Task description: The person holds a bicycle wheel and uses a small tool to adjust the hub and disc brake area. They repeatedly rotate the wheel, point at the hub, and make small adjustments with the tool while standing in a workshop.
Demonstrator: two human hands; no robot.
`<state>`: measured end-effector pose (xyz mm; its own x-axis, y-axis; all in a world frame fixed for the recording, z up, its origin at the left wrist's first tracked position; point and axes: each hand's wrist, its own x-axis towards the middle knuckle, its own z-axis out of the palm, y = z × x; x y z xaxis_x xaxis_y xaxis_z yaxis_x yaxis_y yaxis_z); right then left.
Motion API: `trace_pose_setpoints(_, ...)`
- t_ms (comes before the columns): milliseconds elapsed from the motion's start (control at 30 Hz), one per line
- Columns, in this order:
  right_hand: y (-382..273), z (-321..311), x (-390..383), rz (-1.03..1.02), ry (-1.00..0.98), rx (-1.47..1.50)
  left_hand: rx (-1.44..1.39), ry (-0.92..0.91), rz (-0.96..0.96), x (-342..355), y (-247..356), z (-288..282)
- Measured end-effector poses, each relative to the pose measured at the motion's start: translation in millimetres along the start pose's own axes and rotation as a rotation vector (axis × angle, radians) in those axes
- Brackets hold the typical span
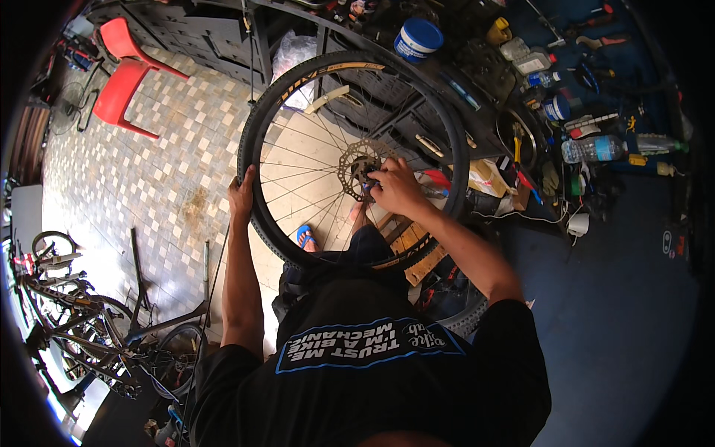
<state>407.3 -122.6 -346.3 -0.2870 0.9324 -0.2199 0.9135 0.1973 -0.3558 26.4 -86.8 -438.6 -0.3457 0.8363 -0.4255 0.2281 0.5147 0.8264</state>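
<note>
A bicycle wheel with a black tyre and thin spokes stands tilted before me, its lower edge against my lap. My left hand is closed around the tyre at the wheel's left side. At the centre sits a perforated disc brake rotor, fixed around the dark hub. My right hand has its fingers bent and pinched at the hub's end; whether a small part is between the fingertips is hidden.
A workbench at the right bears a blue-lidded tub, a water bottle and several tools. Red chairs stand on the tiled floor at the far left. Bicycles crowd the near left. A wooden stool is beside my right knee.
</note>
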Motion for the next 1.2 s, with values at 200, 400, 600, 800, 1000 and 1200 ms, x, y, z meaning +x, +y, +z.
trace_pose_setpoints(200,12.0,16.4,-8.2,0.196,0.07,0.214,-0.008,-0.03,-0.012,1.5,1.1,-0.3)
trace_pose_setpoints(400,3.9,35.4,-19.7,0.175,0.171,0.227,0.001,-0.049,-0.031,6.7,-3.4,-1.2)
trace_pose_setpoints(600,-3.8,42.8,-21.5,0.224,0.189,0.295,0.026,-0.062,-0.044,5.4,0.2,-2.0)
trace_pose_setpoints(800,-0.5,50.1,-21.8,0.226,0.166,0.319,0.025,-0.048,-0.033,1.9,4.5,-1.2)
trace_pose_setpoints(1000,9.7,49.3,-20.1,0.114,0.248,0.22,0.017,-0.047,-0.044,3.6,3.0,-0.1)
trace_pose_setpoints(1200,15.7,36.7,-11.8,0.064,0.243,0.163,0.048,-0.044,-0.045,8.9,-4.2,-1.7)
